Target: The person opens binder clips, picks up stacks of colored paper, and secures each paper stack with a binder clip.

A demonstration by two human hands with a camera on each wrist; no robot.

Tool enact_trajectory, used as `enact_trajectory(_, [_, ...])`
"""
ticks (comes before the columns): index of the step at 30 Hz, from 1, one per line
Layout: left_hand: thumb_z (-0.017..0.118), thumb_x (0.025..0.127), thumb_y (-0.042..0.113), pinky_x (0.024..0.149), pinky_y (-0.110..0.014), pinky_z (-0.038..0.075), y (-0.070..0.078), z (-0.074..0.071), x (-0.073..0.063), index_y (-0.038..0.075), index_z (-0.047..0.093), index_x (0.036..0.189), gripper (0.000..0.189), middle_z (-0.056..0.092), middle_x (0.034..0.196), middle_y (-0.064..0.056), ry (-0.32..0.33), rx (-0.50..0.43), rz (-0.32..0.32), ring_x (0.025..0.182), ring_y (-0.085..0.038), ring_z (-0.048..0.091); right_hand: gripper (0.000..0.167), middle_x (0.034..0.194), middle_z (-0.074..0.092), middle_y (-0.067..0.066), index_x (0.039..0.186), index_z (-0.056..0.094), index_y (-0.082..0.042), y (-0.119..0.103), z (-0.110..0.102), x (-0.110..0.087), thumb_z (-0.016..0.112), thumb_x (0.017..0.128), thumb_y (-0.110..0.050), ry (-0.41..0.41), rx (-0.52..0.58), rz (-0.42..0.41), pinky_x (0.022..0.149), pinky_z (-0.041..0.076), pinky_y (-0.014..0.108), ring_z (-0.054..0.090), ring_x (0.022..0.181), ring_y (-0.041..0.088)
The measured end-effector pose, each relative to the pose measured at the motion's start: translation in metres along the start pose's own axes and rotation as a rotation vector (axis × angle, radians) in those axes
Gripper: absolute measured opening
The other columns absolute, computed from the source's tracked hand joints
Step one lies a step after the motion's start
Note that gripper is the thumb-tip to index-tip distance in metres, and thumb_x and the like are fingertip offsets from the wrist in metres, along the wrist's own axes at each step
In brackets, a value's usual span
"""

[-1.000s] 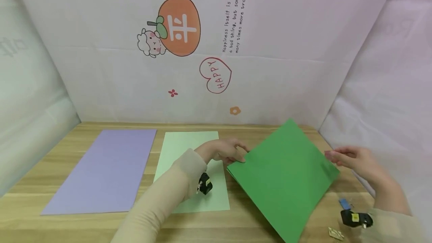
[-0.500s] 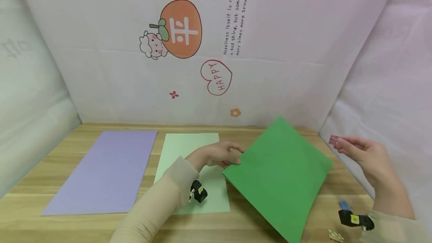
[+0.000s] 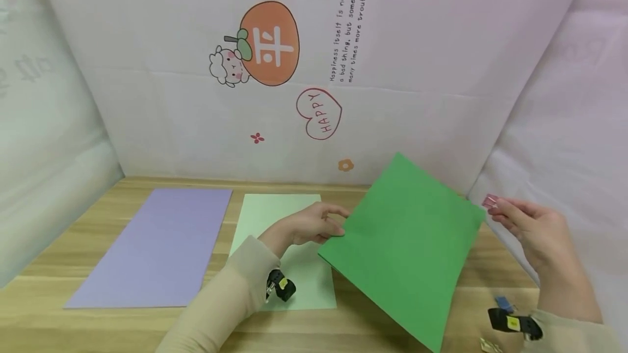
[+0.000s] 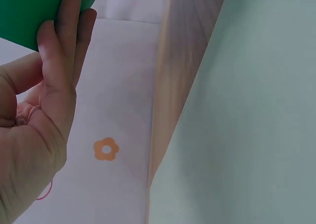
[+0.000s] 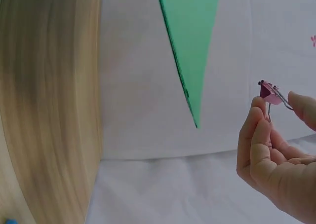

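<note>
Your left hand (image 3: 305, 226) pinches the green paper (image 3: 407, 244) near its left corner, tilted over the bench (image 3: 289, 336); your right hand (image 3: 539, 230) pinches a pink clip (image 5: 270, 92), just off the paper's right corner. Pale green paper (image 3: 270, 214) lies beneath your left hand, purple paper (image 3: 157, 244) further left, a blue clip (image 3: 503, 303) near your right wrist.

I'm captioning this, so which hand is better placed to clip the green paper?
Likely the right hand: it pinches the pink clip near one corner of the green paper, which the left hand holds.
</note>
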State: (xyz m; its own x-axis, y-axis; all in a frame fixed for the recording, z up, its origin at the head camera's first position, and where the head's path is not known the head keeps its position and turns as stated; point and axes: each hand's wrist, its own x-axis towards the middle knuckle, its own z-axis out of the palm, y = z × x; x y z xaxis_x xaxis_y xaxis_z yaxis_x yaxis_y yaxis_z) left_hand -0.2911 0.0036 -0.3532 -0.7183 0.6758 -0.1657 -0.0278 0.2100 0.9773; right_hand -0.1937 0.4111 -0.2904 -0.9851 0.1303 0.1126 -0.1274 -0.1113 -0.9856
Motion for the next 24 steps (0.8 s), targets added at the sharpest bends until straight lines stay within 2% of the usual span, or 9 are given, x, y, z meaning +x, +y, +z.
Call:
enact_trajectory(7, [0.062,0.096,0.004,0.058,-0.023,0.040,0.002,-0.006,-0.020,0.013,0.053,0.140,0.045,0.059,0.075,0.003,0.093,-0.015,0.013,0.061,-0.009,0.040,0.019,0.091,0.077,0.002,0.094,0.077,-0.010,0.001,0.019,0.001,0.059,0.099,-0.009,-0.081,0.110,-0.023,0.078,0.058,0.018,0.075,0.085,0.011])
enact_trajectory(10, [0.061,0.097,0.004,0.057,-0.024,0.038,0.005,-0.009,-0.029,0.014,0.053,0.140,0.045,0.056,0.071,0.005,0.119,-0.031,0.025,0.058,-0.009,0.036,0.020,0.093,0.077,0.003,0.094,0.077,-0.007,-0.001,0.027,0.001,0.058,0.099,-0.009,-0.086,0.188,0.004,0.079,0.058,0.018,0.076,0.085,0.014])
enact_trajectory(13, [0.061,0.097,0.005,0.056,-0.024,0.035,0.006,-0.012,-0.038,0.013,0.051,0.141,0.046,0.047,0.065,0.006,0.132,-0.050,0.036,0.055,-0.010,0.031,0.020,0.094,0.077,0.006,0.095,0.077,-0.004,-0.002,0.034,0.001,0.057,0.099,-0.007,-0.089,0.273,0.032,0.078,0.058,0.019,0.076,0.086,0.017])
enact_trajectory(17, [0.061,0.098,0.005,0.056,-0.025,0.033,0.007,-0.016,-0.048,0.012,0.047,0.145,0.050,0.040,0.062,0.006,0.147,-0.077,0.055,0.054,-0.010,0.029,0.024,0.094,0.077,0.011,0.097,0.075,0.001,-0.001,0.041,0.000,0.052,0.101,-0.003,-0.134,0.358,0.002,0.076,0.059,0.022,0.076,0.086,0.021])
enact_trajectory(20, [0.060,0.098,0.005,0.055,-0.025,0.031,0.008,-0.018,-0.055,0.013,0.045,0.146,0.051,0.039,0.062,0.006,0.176,-0.094,0.071,0.054,-0.011,0.029,0.028,0.096,0.077,0.014,0.099,0.074,0.004,-0.001,0.046,0.000,0.047,0.102,0.001,-0.178,0.432,-0.022,0.076,0.060,0.024,0.076,0.087,0.023])
enact_trajectory(24, [0.060,0.098,0.005,0.055,-0.024,0.030,0.010,-0.022,-0.065,0.014,0.047,0.145,0.049,0.042,0.061,0.006,0.239,-0.120,0.099,0.053,-0.011,0.029,0.028,0.100,0.076,0.015,0.104,0.073,0.006,-0.003,0.055,0.002,0.045,0.103,0.001,-0.221,0.506,-0.008,0.079,0.059,0.024,0.075,0.090,0.025])
